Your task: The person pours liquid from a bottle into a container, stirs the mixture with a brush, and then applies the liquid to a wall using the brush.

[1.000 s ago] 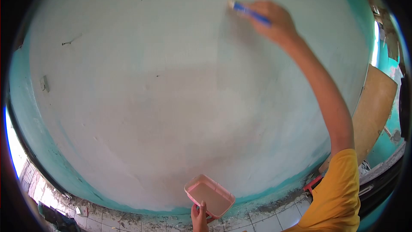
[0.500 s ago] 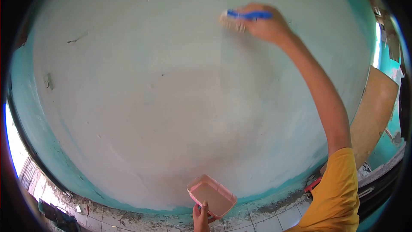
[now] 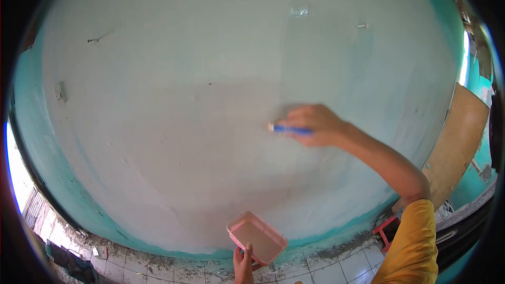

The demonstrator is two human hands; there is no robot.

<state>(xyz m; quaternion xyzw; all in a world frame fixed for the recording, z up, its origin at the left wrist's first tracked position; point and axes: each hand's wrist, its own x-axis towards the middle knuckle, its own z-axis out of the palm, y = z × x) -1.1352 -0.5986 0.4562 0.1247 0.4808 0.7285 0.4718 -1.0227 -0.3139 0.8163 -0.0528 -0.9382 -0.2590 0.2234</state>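
My right hand is closed round a blue-handled brush, its pale bristles against the middle of the pale wall. A wet, shiny patch shows on the wall higher up. At the bottom, my left hand grips the near edge of a pink rectangular tub, thumb over the rim. Inside the tub is a pale substance.
Teal paint borders the wall. A brown board leans at the right, with a red object near its foot. White floor tiles run below, and a dark bundle lies at lower left. Small hooks stick out of the wall.
My right hand has moved down the wall with the brush, from the upper part to the middle. The shiny patch above is now uncovered. The tub has hardly moved.
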